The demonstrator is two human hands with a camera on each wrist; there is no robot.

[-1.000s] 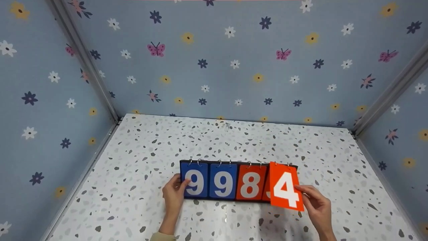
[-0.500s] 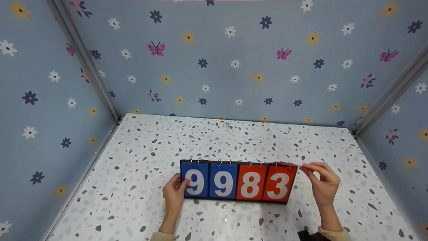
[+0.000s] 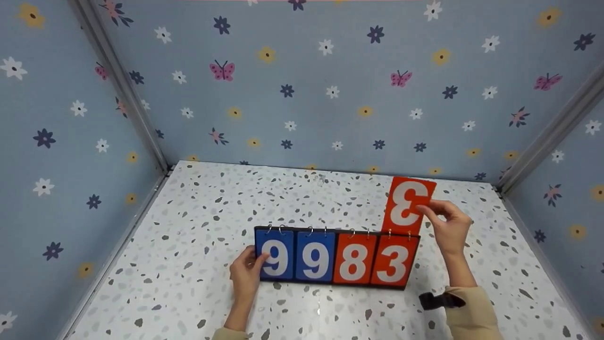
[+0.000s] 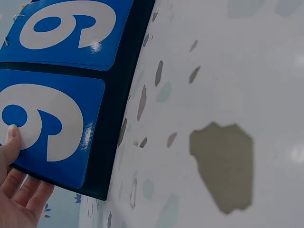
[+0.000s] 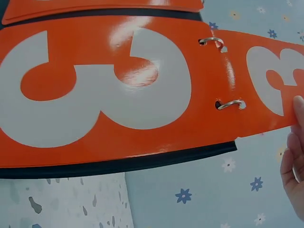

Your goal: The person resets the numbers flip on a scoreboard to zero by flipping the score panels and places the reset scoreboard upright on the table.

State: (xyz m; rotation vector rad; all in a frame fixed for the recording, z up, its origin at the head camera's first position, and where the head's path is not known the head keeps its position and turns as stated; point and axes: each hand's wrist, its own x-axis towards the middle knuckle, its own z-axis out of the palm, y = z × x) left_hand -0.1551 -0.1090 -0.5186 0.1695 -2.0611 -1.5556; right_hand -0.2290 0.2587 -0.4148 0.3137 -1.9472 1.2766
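Observation:
A flip scoreboard (image 3: 314, 255) on a black backing reads 9 9 8 3, two blue cards on the left and two red on the right, hung on metal rings. My left hand (image 3: 246, 273) grips its left end, thumb over the blue 9 card (image 4: 52, 128) and fingers behind. At the right end, a red card (image 3: 408, 204) stands raised above the rings, showing an upside-down 3. My right hand (image 3: 452, 227) pinches that card by its right edge. In the right wrist view, two rings (image 5: 230, 104) join the raised card to the board beside the lower red 3 card (image 5: 99, 135).
The board is over a white speckled tabletop (image 3: 198, 264). Blue floral panels (image 3: 311, 108) enclose the back and both sides, with grey metal strips (image 3: 120, 89) at the corners. A black strap (image 3: 441, 301) sits at the right sleeve.
The rightmost red card, showing 4 a second ago, has been turned up over the rings, uncovering a 3 beneath. My right hand rose with it; my left hand stayed in place.

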